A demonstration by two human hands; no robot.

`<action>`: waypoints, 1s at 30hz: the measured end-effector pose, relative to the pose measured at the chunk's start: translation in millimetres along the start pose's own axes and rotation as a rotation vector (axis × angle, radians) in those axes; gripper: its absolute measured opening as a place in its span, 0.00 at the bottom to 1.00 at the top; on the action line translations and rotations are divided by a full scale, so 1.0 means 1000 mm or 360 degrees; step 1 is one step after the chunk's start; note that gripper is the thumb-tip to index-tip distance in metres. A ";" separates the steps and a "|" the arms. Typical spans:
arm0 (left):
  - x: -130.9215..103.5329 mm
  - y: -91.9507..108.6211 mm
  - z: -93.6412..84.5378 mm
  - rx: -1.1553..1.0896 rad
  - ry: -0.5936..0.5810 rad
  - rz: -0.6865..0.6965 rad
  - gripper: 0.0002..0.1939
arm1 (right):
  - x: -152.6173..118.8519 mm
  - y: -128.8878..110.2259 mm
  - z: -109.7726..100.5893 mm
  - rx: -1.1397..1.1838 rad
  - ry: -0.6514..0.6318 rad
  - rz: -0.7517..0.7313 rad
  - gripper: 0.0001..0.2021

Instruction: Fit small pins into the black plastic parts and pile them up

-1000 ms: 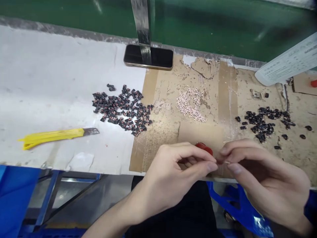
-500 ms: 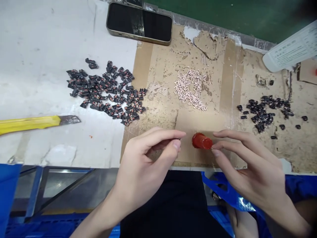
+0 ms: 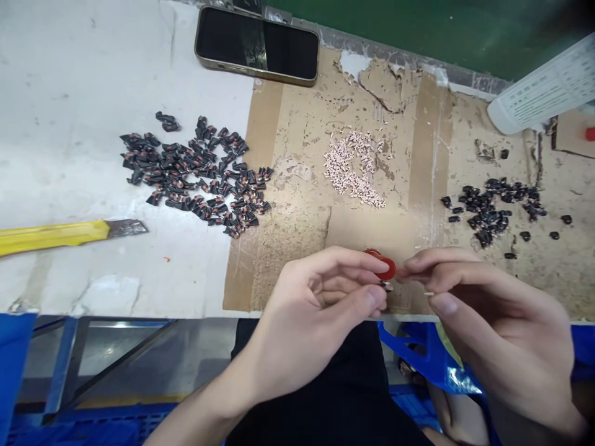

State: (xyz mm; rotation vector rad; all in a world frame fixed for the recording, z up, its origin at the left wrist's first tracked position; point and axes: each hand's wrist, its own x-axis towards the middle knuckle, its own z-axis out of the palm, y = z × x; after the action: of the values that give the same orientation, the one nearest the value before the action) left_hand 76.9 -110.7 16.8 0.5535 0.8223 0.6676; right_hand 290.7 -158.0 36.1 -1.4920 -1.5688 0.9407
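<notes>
My left hand (image 3: 316, 316) is closed in a pinch, with a small black part with a light tip (image 3: 387, 287) showing at its fingertips. Just beyond those fingers stands a small red cylindrical piece (image 3: 389, 269), partly hidden by them. My right hand (image 3: 506, 316) pinches a tiny pale pin-like piece (image 3: 428, 294) between thumb and finger, a short way right of the black part. Up the cardboard lies a scatter of tiny pinkish pieces (image 3: 344, 170). Small black parts with copper-coloured insides (image 3: 186, 164) form a pile on the left, and rounder black parts (image 3: 486, 207) lie to the right.
A yellow utility knife (image 3: 56, 238) rests at the left with its blade out. Along the back edge are a phone (image 3: 257, 44) and, farther right, a white bottle (image 3: 543, 87). Worn cardboard (image 3: 297, 229) covers part of the table.
My left hand has moved right, up to the red piece and closer to my right hand. My right hand has drawn away from the red piece, now with a pale pin showing in its pinch.
</notes>
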 end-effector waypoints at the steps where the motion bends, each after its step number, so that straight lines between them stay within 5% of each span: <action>1: 0.002 -0.002 0.002 -0.0077 -0.0032 -0.0032 0.05 | 0.000 -0.001 0.001 0.0126 -0.0021 0.0049 0.06; 12: 0.000 -0.002 0.010 -0.0345 -0.0111 -0.0144 0.06 | -0.003 0.003 0.001 0.0687 -0.0139 0.0357 0.05; 22: 0.001 0.000 0.007 -0.0323 -0.0115 -0.0148 0.07 | -0.001 -0.001 0.003 0.0693 -0.0136 0.0354 0.05; 30: -0.002 -0.002 -0.011 -0.0152 0.0193 -0.0016 0.04 | -0.006 0.017 0.004 -0.0514 0.0110 -0.0249 0.11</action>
State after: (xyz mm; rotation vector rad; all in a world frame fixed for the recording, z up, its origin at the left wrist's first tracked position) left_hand 67.1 -111.2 10.4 0.4250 0.9011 0.7326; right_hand 294.9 -162.9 18.6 -1.5712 -1.8196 0.5597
